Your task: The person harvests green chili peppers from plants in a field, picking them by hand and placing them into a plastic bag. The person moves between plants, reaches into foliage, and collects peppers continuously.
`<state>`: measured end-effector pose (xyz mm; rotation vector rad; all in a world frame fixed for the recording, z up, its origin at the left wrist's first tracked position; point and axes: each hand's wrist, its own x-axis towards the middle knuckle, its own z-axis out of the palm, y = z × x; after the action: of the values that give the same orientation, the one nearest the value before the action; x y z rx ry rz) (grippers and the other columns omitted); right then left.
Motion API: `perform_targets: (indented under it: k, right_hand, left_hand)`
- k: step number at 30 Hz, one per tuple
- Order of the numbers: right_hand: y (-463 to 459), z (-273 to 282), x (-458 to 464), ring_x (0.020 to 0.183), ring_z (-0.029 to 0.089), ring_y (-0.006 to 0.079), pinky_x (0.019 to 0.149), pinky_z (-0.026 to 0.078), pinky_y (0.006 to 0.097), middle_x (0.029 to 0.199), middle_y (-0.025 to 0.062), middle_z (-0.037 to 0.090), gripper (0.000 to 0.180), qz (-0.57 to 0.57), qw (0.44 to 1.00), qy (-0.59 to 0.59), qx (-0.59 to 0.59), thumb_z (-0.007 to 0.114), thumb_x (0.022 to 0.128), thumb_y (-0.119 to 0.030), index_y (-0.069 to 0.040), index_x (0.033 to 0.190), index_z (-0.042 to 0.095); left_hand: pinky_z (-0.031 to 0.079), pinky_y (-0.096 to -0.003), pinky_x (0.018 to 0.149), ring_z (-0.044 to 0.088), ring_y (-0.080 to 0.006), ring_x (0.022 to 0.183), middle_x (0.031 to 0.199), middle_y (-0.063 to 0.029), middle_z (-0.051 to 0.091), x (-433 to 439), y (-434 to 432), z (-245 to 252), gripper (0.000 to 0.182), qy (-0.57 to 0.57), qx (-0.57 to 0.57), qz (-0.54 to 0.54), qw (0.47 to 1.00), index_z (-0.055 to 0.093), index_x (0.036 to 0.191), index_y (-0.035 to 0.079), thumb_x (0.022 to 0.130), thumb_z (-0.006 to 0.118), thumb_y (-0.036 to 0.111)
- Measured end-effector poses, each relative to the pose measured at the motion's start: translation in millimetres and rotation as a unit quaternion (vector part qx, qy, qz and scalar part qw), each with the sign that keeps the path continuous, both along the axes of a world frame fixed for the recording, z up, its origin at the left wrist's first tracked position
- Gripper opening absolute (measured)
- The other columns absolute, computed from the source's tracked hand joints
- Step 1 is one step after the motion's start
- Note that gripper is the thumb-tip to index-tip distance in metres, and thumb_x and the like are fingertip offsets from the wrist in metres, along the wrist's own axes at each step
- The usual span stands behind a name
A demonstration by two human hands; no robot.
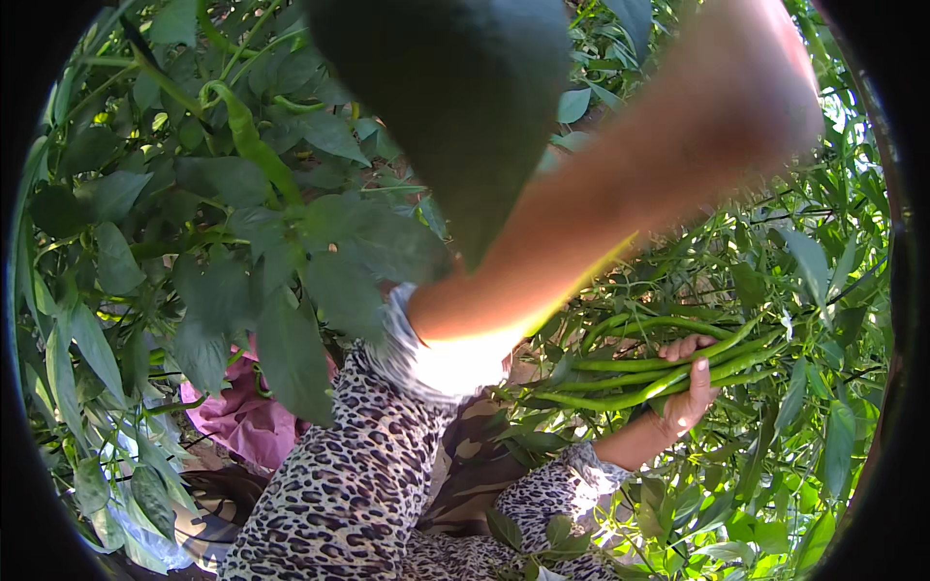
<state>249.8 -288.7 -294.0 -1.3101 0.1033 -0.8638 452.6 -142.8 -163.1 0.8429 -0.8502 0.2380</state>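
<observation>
My right hand grips a bunch of long green chili peppers, thumb on the near side and fingertips showing over the far side. The peppers lie roughly level and fan out to the left. My left forearm crosses up and to the right, close to the camera. My left hand is a blur at the upper right; its fingers cannot be made out. A large dark leaf hangs close in front of the camera, over part of that arm. On the left, a green pepper hangs from its plant.
Dense pepper plants stand on both sides. A pink cloth or bag lies at the lower left beside clear plastic sheeting. Leaves overhang the leopard-print left sleeve. Camouflage-patterned fabric shows between the sleeves.
</observation>
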Motion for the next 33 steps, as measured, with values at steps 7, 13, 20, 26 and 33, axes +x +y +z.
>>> perform_targets:
  k: [7,13,20,26,33]
  right_hand:
    - [10.1,4.4,10.4,0.065,0.045,0.0145,0.059,0.040,0.0290,0.082,0.0066,0.046,0.035,-0.015,0.999,-0.034,-0.018,0.067,0.078,-0.018,-0.001,0.101,0.047]
    - [-4.9,-1.8,-4.5,0.057,0.041,0.0117,0.050,0.036,0.0249,0.078,0.0051,0.043,0.035,0.061,0.996,-0.058,-0.038,0.067,0.076,-0.016,-0.002,0.098,0.045]
    - [-11.4,-2.5,-12.5,0.052,0.044,0.0133,0.045,0.035,0.0240,0.075,0.0056,0.043,0.043,0.066,0.996,-0.054,-0.022,0.072,0.070,-0.014,-0.003,0.101,0.044]
    - [-13.3,-5.0,-12.0,0.050,0.044,0.0137,0.045,0.035,0.0243,0.074,0.0059,0.042,0.044,0.073,0.996,-0.052,-0.023,0.072,0.070,-0.013,-0.003,0.102,0.043]
    - [-14.7,-3.6,-11.6,0.051,0.044,0.0134,0.044,0.035,0.0237,0.075,0.0054,0.042,0.045,0.070,0.996,-0.040,-0.034,0.073,0.069,-0.016,-0.004,0.100,0.043]
  left_hand:
    - [0.037,-0.0412,0.057,0.049,-0.0291,0.065,0.071,-0.0146,0.046,-137.9,-89.9,-31.1,0.014,0.152,-0.111,-0.168,0.968,0.040,0.082,0.002,0.075,0.046,-0.008]
    - [0.044,-0.0361,0.069,0.053,-0.0281,0.086,0.099,-0.0156,0.052,-141.0,-72.0,-91.2,0.035,0.012,-0.119,-0.020,0.993,0.051,0.100,0.001,0.068,0.055,-0.011]
    - [0.046,-0.0308,0.066,0.059,-0.0182,0.072,0.076,-0.0082,0.061,-33.5,-36.5,-242.5,0.014,0.307,0.186,-0.025,0.933,0.058,0.081,0.001,0.078,0.046,-0.007]
    - [0.049,-0.0409,0.068,0.063,-0.0358,0.079,0.082,-0.0187,0.065,8.1,-85.3,-262.4,0.020,-0.067,0.648,-0.096,0.752,0.068,0.085,0.004,0.069,0.057,0.009]
    - [0.050,-0.0422,0.070,0.063,-0.0347,0.082,0.083,-0.0194,0.065,1.5,-98.0,-261.0,0.021,-0.049,0.633,-0.062,0.770,0.068,0.088,0.006,0.070,0.061,0.014]
